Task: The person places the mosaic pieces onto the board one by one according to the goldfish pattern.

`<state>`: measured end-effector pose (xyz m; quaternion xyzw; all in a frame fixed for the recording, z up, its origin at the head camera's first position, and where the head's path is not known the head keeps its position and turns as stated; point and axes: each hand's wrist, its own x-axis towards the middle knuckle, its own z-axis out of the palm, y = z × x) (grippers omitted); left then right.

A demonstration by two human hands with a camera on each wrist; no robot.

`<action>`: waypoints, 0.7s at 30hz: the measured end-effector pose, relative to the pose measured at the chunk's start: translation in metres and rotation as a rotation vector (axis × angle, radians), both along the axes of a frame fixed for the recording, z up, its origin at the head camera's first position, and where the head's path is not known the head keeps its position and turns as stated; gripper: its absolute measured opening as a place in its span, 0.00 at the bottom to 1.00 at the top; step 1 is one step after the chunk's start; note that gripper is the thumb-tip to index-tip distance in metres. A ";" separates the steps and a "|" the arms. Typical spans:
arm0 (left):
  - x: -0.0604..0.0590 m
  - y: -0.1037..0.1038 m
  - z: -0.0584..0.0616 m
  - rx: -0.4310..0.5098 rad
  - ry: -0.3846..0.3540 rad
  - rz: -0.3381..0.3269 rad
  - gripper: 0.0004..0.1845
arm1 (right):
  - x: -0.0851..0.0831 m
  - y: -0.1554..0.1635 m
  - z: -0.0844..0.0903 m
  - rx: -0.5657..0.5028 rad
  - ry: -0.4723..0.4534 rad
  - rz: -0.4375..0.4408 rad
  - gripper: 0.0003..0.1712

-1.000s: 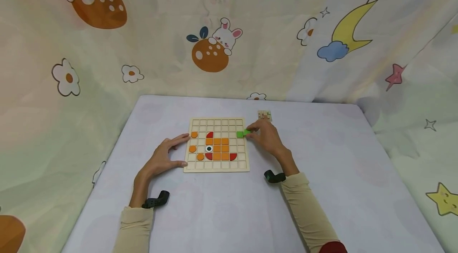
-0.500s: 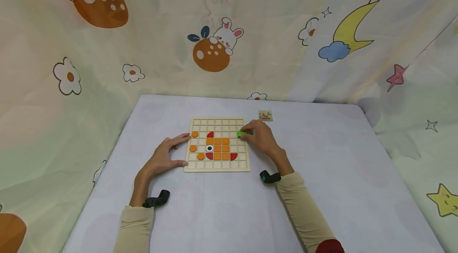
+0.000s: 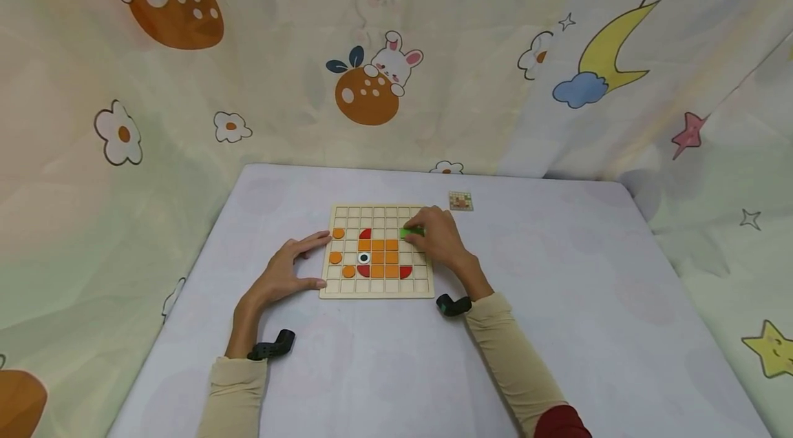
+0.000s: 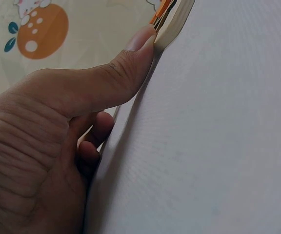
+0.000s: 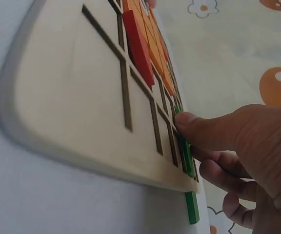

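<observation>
- Cartoon-print cloth w/ rabbits, moon & stars hangs behind the pale lilac counter [image 3: 557, 300].
- Square wooden grid board [image 3: 376, 290] lies flat mid-counter; orange squares, orange discs, red half-discs & one black-white eye piece sit in its cells.
- My right hand [image 3: 441, 240] is over the board's right side, fingers [image 5: 191, 124] curled & pinching a small green flat block [image 3: 411, 233] against the grid, upper right area.
- Right wrist view: green block lies along the board's far edge, thumb tip pressing on it; can't tell which cell.
- My left hand [image 3: 286, 271] rests on the counter at the board's left edge, fingers relaxed & spread, gripping nothing; thumb tip [image 4: 143, 41] touches the board's side.
- Small patterned card [image 3: 460, 201] lies on the counter just beyond the board's far right corner, apart from both hands.
</observation>
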<state>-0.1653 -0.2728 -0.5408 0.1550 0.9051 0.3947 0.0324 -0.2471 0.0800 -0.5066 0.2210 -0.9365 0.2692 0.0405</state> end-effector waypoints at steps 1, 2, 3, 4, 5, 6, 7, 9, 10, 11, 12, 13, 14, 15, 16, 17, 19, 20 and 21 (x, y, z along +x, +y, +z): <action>0.000 0.000 0.000 -0.002 0.002 -0.002 0.50 | 0.000 -0.001 0.001 0.003 -0.002 -0.001 0.13; 0.000 0.001 0.001 -0.001 0.003 -0.002 0.50 | 0.000 -0.002 0.001 0.004 -0.003 0.002 0.13; 0.000 0.001 0.001 0.001 0.003 -0.001 0.50 | -0.001 -0.002 0.002 0.008 -0.003 0.005 0.13; 0.000 0.001 0.002 0.002 0.004 0.001 0.50 | -0.001 -0.003 0.003 0.012 0.000 0.010 0.13; 0.000 0.001 0.002 0.002 0.007 0.001 0.50 | 0.000 -0.003 0.005 0.009 -0.001 0.014 0.13; 0.000 0.002 0.002 0.001 0.007 0.001 0.50 | 0.000 -0.003 0.006 0.011 -0.004 0.015 0.15; 0.000 0.002 0.002 0.003 0.005 0.002 0.50 | 0.002 -0.004 0.007 0.013 -0.010 0.015 0.16; 0.000 0.002 0.001 0.002 0.004 0.002 0.50 | 0.004 -0.002 0.008 0.030 -0.013 0.005 0.20; 0.001 0.003 0.000 0.004 0.003 0.000 0.50 | 0.005 0.000 0.007 0.033 -0.012 -0.001 0.22; 0.001 0.003 -0.001 0.006 0.001 -0.001 0.50 | 0.006 0.002 0.007 0.026 -0.014 -0.007 0.23; 0.002 0.004 -0.002 0.004 0.002 -0.001 0.50 | 0.007 0.006 0.007 0.017 -0.015 -0.012 0.24; 0.002 0.004 -0.003 0.001 0.002 -0.001 0.50 | 0.007 0.009 0.007 0.003 -0.014 -0.015 0.25; 0.003 0.004 -0.004 -0.005 0.006 0.000 0.50 | 0.007 0.014 0.007 -0.007 -0.014 -0.021 0.25; 0.003 0.004 -0.005 -0.010 0.013 0.000 0.50 | 0.007 0.018 0.008 -0.023 -0.015 -0.027 0.25; 0.003 0.003 -0.005 -0.017 0.017 0.002 0.50 | 0.007 0.023 0.009 -0.040 -0.022 -0.032 0.26; 0.003 0.003 -0.005 -0.026 0.024 0.004 0.50 | 0.007 0.028 0.011 -0.053 -0.031 -0.041 0.26; 0.002 0.002 -0.004 -0.037 0.037 0.004 0.50 | 0.007 0.036 0.014 -0.053 -0.050 -0.067 0.27; 0.002 0.002 -0.004 -0.039 0.040 0.005 0.50 | 0.007 0.040 0.015 -0.052 -0.060 -0.079 0.27; 0.002 0.002 -0.003 -0.038 0.041 0.006 0.51 | 0.007 0.043 0.016 -0.050 -0.065 -0.086 0.27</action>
